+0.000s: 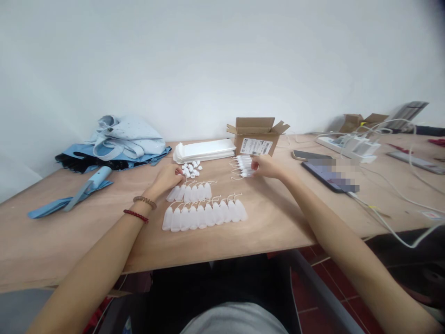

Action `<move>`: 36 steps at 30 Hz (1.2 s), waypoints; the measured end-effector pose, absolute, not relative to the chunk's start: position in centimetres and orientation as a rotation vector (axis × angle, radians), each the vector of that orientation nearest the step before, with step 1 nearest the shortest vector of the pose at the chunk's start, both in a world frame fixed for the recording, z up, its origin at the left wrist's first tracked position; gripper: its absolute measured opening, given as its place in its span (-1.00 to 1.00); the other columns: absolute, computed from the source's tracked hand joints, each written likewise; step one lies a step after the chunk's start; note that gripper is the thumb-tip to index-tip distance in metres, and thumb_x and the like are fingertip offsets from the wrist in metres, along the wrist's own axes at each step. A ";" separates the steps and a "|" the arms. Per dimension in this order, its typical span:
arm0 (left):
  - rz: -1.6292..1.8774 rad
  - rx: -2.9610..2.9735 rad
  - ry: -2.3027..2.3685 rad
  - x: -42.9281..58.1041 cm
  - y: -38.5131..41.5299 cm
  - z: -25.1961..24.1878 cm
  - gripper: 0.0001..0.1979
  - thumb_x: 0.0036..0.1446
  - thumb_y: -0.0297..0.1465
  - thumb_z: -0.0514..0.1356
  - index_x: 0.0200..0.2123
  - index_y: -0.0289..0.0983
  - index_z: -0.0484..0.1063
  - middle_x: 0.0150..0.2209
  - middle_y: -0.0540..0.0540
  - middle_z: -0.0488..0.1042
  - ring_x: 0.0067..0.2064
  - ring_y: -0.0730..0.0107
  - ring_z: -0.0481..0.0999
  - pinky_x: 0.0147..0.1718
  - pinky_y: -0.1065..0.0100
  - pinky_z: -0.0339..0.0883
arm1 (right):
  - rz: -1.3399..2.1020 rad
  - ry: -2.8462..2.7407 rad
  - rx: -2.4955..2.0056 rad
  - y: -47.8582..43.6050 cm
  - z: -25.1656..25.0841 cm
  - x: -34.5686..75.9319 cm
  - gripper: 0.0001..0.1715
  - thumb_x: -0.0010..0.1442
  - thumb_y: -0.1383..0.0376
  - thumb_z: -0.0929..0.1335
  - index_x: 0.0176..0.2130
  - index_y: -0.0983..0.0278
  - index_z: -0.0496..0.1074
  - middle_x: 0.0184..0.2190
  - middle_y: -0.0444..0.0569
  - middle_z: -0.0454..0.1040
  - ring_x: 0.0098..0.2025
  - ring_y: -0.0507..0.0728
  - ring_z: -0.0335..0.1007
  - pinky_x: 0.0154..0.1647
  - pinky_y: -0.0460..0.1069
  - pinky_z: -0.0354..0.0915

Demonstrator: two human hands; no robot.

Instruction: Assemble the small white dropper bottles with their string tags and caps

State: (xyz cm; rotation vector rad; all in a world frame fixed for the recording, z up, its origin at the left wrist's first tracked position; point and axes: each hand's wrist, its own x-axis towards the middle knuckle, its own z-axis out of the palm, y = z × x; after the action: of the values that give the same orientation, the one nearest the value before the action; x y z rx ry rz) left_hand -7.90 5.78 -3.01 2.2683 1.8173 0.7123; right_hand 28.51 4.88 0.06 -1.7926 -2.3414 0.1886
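Note:
My left hand (167, 178) reaches forward over the wooden table (69, 232), its fingers curled at a small heap of white caps (192, 168); whether it grips one I cannot make out. My right hand (266, 167) is pinched on one of several small white tubes with strings (241, 166) lying in front of a cardboard box (256, 137). Two rows of white translucent pouches with strings (203, 214) lie side by side nearer to me, the shorter row (190, 192) just under my left hand.
A stack of white flat packets (205, 150) sits behind the caps. Blue folded cloth and an umbrella (114, 144) lie at the back left, a blue strap piece (81, 190) nearer. A tablet (325, 174), phone, power strip (351, 144) and cables occupy the right.

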 end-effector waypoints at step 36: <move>1.076 2.124 1.303 -1.4 0.6 -0.3 -0.78 0.02 -0.35 0.14 -0.30 -0.32 0.51 -0.27 -0.14 0.56 -0.23 0.26 0.51 -0.20 0.27 0.36 | 1.513 -2.751 -1.599 -1.0 2.1 22.6 -0.62 0.03 0.13 0.29 -0.60 0.37 0.41 -0.70 -0.03 0.45 -0.68 0.02 0.33 -0.63 -0.10 0.20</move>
State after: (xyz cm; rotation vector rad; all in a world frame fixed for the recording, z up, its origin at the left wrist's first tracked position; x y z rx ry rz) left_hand -1.43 0.58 -0.32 2.1240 1.3034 1.0762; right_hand 22.61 -0.96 2.14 -1.5993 -2.7514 1.5127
